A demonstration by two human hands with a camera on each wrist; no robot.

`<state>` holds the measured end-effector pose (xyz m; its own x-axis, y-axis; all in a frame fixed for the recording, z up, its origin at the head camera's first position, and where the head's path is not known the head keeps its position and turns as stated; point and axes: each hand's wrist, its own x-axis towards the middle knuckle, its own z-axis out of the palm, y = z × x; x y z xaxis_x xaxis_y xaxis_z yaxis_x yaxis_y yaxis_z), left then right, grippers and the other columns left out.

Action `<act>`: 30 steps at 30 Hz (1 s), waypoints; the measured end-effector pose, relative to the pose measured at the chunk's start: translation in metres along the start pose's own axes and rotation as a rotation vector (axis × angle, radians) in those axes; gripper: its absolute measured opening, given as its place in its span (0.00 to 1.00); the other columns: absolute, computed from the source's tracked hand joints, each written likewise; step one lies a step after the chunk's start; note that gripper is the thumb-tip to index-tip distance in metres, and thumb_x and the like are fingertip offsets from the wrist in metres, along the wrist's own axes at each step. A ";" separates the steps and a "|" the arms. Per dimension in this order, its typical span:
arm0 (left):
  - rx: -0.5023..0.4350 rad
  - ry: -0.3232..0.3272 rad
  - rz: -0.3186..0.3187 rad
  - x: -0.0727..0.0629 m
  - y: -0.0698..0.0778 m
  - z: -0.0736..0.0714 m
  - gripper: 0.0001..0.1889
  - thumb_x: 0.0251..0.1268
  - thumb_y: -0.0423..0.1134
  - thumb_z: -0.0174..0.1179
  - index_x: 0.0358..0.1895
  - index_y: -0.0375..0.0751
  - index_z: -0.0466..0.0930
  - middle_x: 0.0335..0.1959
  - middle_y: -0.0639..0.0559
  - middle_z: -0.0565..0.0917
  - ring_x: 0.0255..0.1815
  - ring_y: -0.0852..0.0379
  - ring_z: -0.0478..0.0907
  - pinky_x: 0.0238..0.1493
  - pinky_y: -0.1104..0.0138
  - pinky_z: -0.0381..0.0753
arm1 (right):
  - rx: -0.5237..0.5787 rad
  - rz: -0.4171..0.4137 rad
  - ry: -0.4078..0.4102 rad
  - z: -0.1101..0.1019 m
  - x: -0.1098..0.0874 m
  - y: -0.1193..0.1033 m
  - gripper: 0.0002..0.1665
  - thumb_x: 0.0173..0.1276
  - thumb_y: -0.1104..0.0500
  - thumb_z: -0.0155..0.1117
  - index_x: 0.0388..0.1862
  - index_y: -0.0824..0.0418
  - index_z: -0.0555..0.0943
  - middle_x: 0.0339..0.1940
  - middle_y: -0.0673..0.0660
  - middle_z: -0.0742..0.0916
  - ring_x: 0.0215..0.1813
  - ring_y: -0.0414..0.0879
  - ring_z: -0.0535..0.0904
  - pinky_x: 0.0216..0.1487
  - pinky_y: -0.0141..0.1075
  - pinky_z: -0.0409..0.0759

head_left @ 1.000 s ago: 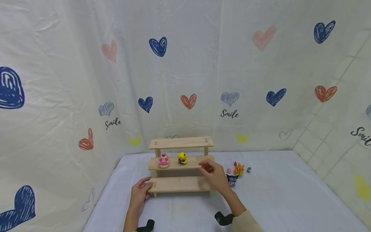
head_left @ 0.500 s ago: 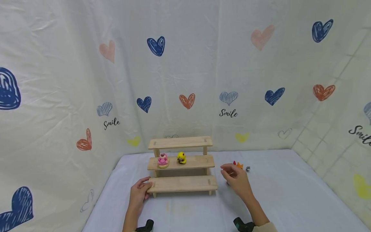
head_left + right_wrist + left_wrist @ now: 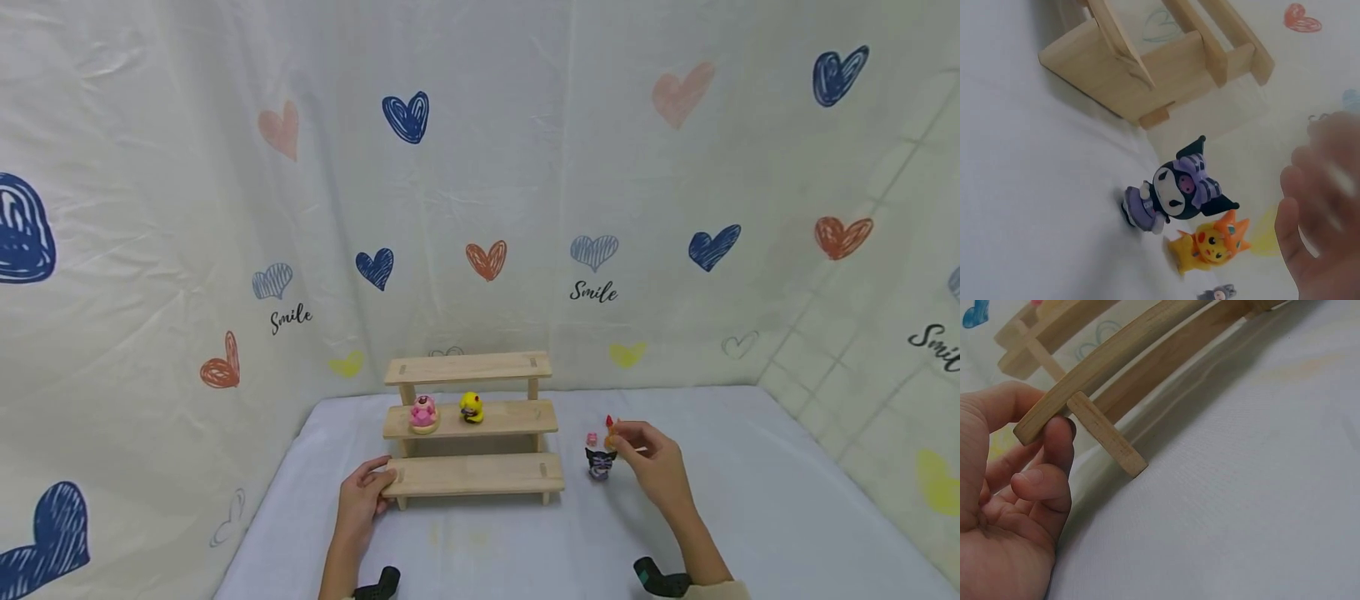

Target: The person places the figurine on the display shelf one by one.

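Observation:
A three-tier wooden display stand stands on the cloth. My left hand pinches the left end of its lowest board; in the left wrist view the thumb is above the board and a finger below. My right hand is at the small figurines to the right, its fingertips overlapping the orange-and-yellow figurine. In the right wrist view that figurine stands apart from the blurred hand, which has nothing between thumb and fingers. A black-and-purple figurine in a bow stands beside it.
On the middle tier stand a pink figurine and a yellow figurine. A tiny pink figurine is behind the black-and-purple one. A small grey figurine shows at the lower edge. A heart-printed curtain hangs behind the table.
My right hand has moved right, from over the lower board to the loose figurines, uncovering the black-and-purple one again. My left hand keeps its grip on the stand.

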<state>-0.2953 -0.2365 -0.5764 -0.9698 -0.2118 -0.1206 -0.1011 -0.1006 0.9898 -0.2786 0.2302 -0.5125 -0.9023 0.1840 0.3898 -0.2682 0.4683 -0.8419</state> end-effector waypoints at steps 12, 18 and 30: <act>-0.011 -0.006 0.008 -0.001 0.002 0.002 0.25 0.67 0.35 0.67 0.65 0.35 0.76 0.31 0.55 0.85 0.21 0.61 0.73 0.19 0.73 0.66 | -0.059 0.058 -0.058 -0.008 0.002 0.015 0.16 0.73 0.55 0.68 0.54 0.63 0.83 0.49 0.59 0.88 0.42 0.36 0.80 0.42 0.26 0.79; 0.008 0.008 -0.001 0.000 0.001 0.001 0.24 0.65 0.35 0.68 0.63 0.37 0.78 0.30 0.55 0.84 0.20 0.64 0.71 0.20 0.72 0.66 | -0.080 0.122 -0.149 -0.004 0.001 0.024 0.21 0.73 0.51 0.68 0.58 0.62 0.82 0.55 0.61 0.86 0.47 0.44 0.79 0.42 0.29 0.79; 0.004 0.006 0.002 0.000 -0.001 0.000 0.24 0.65 0.35 0.68 0.63 0.36 0.78 0.29 0.55 0.84 0.20 0.63 0.72 0.19 0.73 0.66 | -0.057 0.205 -0.244 0.006 -0.002 0.038 0.25 0.68 0.56 0.72 0.63 0.61 0.81 0.56 0.64 0.85 0.41 0.45 0.82 0.36 0.34 0.82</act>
<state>-0.2954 -0.2364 -0.5775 -0.9687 -0.2176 -0.1195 -0.1005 -0.0963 0.9903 -0.2891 0.2428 -0.5474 -0.9917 0.0703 0.1073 -0.0591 0.4919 -0.8686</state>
